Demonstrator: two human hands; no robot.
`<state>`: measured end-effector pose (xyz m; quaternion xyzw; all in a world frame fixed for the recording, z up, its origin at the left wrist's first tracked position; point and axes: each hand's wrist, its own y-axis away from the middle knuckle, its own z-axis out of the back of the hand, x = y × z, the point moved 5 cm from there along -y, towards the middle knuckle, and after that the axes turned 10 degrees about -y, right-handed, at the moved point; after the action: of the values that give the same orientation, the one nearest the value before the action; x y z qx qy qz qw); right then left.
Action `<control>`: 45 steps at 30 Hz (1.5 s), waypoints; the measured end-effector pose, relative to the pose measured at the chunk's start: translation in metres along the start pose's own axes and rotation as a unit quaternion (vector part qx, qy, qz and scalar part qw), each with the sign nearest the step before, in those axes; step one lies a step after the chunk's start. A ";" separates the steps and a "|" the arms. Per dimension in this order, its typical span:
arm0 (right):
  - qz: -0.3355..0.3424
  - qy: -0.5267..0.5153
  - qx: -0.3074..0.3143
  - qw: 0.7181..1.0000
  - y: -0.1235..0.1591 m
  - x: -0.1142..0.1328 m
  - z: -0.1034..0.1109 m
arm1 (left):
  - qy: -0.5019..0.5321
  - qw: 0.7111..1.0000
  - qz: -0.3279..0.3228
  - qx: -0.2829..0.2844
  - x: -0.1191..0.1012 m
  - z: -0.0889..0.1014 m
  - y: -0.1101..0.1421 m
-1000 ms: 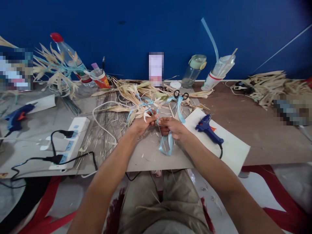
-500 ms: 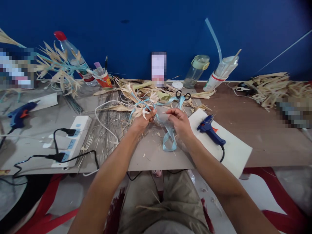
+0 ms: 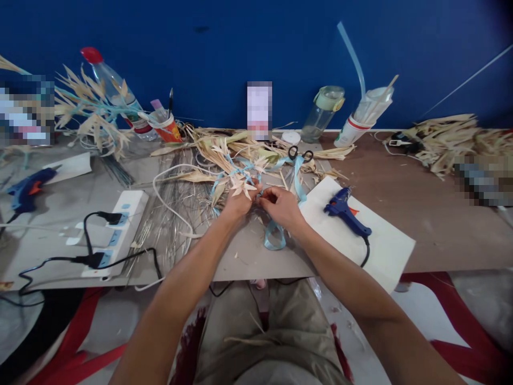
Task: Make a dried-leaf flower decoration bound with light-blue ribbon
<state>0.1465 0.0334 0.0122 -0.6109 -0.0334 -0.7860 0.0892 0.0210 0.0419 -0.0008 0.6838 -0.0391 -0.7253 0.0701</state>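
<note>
My left hand [image 3: 240, 202] is closed around the stem of a spray of pale dried-husk flowers [image 3: 242, 187], whose branches are wrapped in light blue ribbon. Right beside it, my right hand [image 3: 279, 204] pinches at the stem with thumb and forefinger; what sits between those fingertips is too small to make out. A loop of light blue ribbon [image 3: 274, 238] lies on the table below my right hand. Behind the hands, a pair of scissors [image 3: 300, 155] with black handles lies among loose husks [image 3: 224, 141], and another stretch of ribbon hangs near it.
A blue glue gun [image 3: 348, 213] rests on a white board [image 3: 385, 251] to the right. On the left are a power strip [image 3: 116, 235] with cords, thin wires [image 3: 160, 214] and another glue gun [image 3: 30, 190]. Bottles, cups and a phone [image 3: 259, 109] stand along the blue wall.
My right hand has moved left and in to the stem, where its fingertips now meet my left hand. Earlier it was apart, pinching a small pale strip.
</note>
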 end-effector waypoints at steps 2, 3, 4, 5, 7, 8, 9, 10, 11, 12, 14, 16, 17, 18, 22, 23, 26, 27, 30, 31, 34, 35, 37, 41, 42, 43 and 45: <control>0.004 -0.004 -0.004 1.000 0.000 0.000 0.001 | 0.000 0.999 -0.043 -0.010 -0.006 -0.001 0.003; 0.006 -0.010 -0.003 1.000 -0.001 -0.001 0.001 | 0.000 0.998 -0.057 -0.009 -0.008 -0.002 0.004; 0.008 -0.018 0.000 1.000 -0.001 -0.001 0.001 | -0.001 0.998 -0.060 -0.006 -0.009 -0.002 0.006; 0.010 -0.026 0.004 1.000 -0.001 -0.001 0.000 | -0.001 0.998 -0.057 -0.004 -0.010 -0.002 0.007; 0.012 -0.045 0.013 0.999 -0.001 0.000 0.000 | 0.000 0.999 -0.043 -0.006 -0.009 0.000 0.007; 0.010 -0.055 0.017 0.998 -0.001 0.000 -0.001 | 0.001 0.999 -0.038 -0.008 -0.008 0.001 0.007; 0.006 -0.064 0.022 0.998 -0.001 0.001 -0.001 | 0.003 0.999 -0.037 -0.008 -0.007 0.002 0.007; 0.001 -0.075 0.026 0.997 -0.001 0.002 -0.002 | 0.006 0.999 -0.040 -0.006 -0.007 0.003 0.006; -0.006 -0.085 0.030 0.996 -0.001 0.002 -0.002 | 0.009 0.999 -0.045 0.000 -0.007 0.003 0.005; -0.015 -0.097 0.034 0.995 -0.001 0.003 -0.002 | 0.013 0.999 -0.048 0.008 -0.007 0.003 0.004; -0.035 -0.119 0.046 0.991 -0.001 0.002 -0.003 | 0.022 0.999 -0.036 0.027 -0.006 0.003 0.002; -0.052 -0.132 0.055 0.988 -0.001 0.000 -0.004 | 0.014 0.998 -0.015 0.052 -0.007 0.003 0.002; -0.060 -0.135 0.059 0.987 -0.001 -0.002 -0.004 | 0.000 0.998 -0.012 0.064 -0.007 0.004 0.002; -0.065 -0.135 0.062 0.987 -0.001 -0.004 -0.005 | -0.019 0.997 -0.016 0.074 -0.009 0.004 0.002; -0.071 -0.099 0.071 0.990 -0.003 -0.011 -0.004 | -0.124 0.987 -0.072 0.075 -0.014 0.009 0.000; -0.074 -0.085 0.073 0.991 -0.003 -0.012 -0.003 | -0.154 0.982 -0.084 0.073 -0.014 0.010 -0.001; -0.093 -0.060 0.081 0.991 -0.005 -0.015 -0.001 | -0.231 0.963 -0.108 0.081 -0.011 0.010 -0.004; -0.098 -0.057 0.083 0.990 -0.005 -0.015 0.000 | -0.249 0.958 -0.114 0.085 -0.010 0.009 -0.005; -0.102 -0.047 0.087 0.990 -0.005 -0.014 0.001 | -0.260 0.952 -0.132 0.090 -0.008 0.007 -0.004; -0.101 -0.042 0.088 0.990 -0.005 -0.014 0.002 | -0.248 0.955 -0.133 0.088 -0.007 0.007 -0.004; -0.104 -0.028 0.093 0.990 -0.005 -0.014 0.002 | -0.178 0.973 -0.121 0.082 -0.005 0.006 -0.001; -0.102 -0.026 0.096 0.990 -0.006 -0.014 0.002 | -0.155 0.978 -0.116 0.079 -0.005 0.006 -0.001; -0.085 -0.032 0.094 0.991 -0.007 -0.012 0.004 | -0.122 0.984 -0.109 0.070 -0.004 0.007 0.000; -0.054 -0.089 0.039 0.994 -0.011 -0.005 0.015 | -0.067 0.988 -0.121 0.069 -0.005 0.005 -0.001; -0.058 -0.110 0.032 0.992 -0.011 -0.004 0.017 | -0.048 0.988 -0.126 0.075 -0.006 0.005 -0.001; -0.066 -0.130 0.033 0.989 -0.011 -0.004 0.017 | -0.029 0.988 -0.129 0.081 -0.006 0.004 -0.002; -0.091 -0.171 0.051 0.980 -0.010 -0.004 0.014 | 0.003 0.987 -0.132 0.090 -0.007 0.002 -0.002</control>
<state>0.1592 0.0458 0.0129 -0.7252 -0.1434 -0.6722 0.0408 0.0190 0.0447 0.0059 0.6886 -0.0134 -0.7198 -0.0874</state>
